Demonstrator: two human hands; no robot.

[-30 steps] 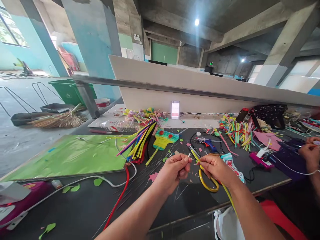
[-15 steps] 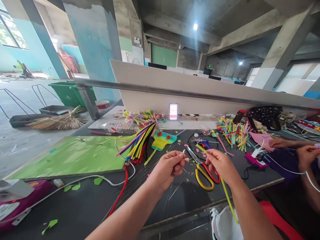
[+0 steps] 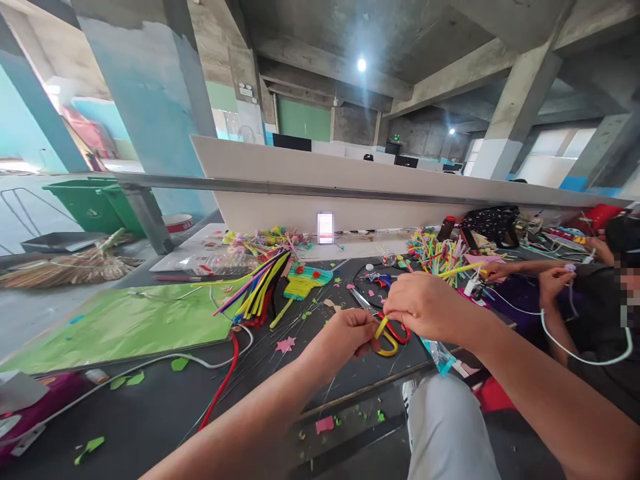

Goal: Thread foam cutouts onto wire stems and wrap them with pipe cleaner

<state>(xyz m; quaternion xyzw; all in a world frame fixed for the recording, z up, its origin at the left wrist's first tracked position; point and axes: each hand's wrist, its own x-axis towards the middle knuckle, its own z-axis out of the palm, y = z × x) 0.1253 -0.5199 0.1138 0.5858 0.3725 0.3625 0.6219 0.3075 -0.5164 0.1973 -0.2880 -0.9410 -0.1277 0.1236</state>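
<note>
A yellow pipe cleaner (image 3: 381, 327) runs between my two hands, above the dark tabletop. My left hand (image 3: 356, 331) is closed on its lower end. Fingers bent down, my right hand (image 3: 417, 305) pinches it just to the right, and a long yellow length sticks out beyond the knuckles to the right. Scissors (image 3: 389, 347) with red and yellow handles lie partly hidden under my hands. Left of them lies a yellow and teal fuzzy piece (image 3: 306, 283) with red spots, beside a bundle of coloured pipe cleaners (image 3: 260, 293).
Green sheets (image 3: 115, 327) cover the left of the table, a white cable (image 3: 165, 355) crossing in front. A lit phone (image 3: 325, 228) leans at the back. Another person's hands (image 3: 553, 283) work at the right, near more pipe cleaners (image 3: 440, 252).
My right hand has turned over and come in beside my left; the pipe cleaner that hung below it now points right. My left hand now holds the yellow end. The view has swung right.
</note>
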